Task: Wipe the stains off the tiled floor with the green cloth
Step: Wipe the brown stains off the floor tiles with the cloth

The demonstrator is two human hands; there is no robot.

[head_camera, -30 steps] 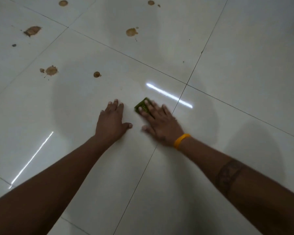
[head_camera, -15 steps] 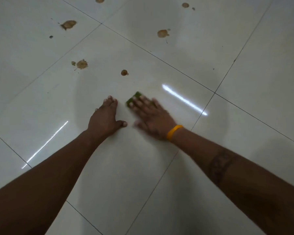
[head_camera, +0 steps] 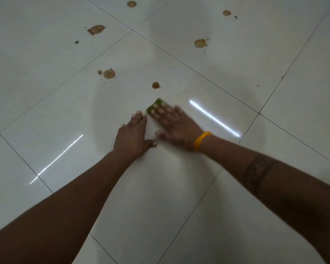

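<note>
We press the green cloth point(head_camera: 155, 106) flat against the tiled floor point(head_camera: 236, 77) with the right hand point(head_camera: 176, 126), fingers spread and extended over it rather than curled around it, so only a folded green edge shows beyond the fingertips, just above the centre of the frame. The left hand point(head_camera: 133, 134) lies open, palm down on the tile immediately to the left, touching nothing but the floor and serving as a brace; its thumb sits close to the right thumb. The right hand is blurred, which we read as a wiping stroke in progress. To perform this step well, we keep the palm weight over the cloth, keep the cloth folded so that it does not bunch, and push in short overlapping strokes toward the nearest stain point(head_camera: 155, 85), which lies just above the cloth in the frame and apart from it. We judge that a firm, even pressure will matter, since the brown marks look dried at the edges, and that a fresh face of the cloth should be turned out once the working face is soiled, to avoid smearing. Several stains remain: a splattered stain point(head_camera: 109, 73) to the upper left, a larger blotch point(head_camera: 96, 29) farther up, one stain point(head_camera: 200, 43) at upper right, and two small spots near the top edge. The task therefore appears well short of complete.
</note>
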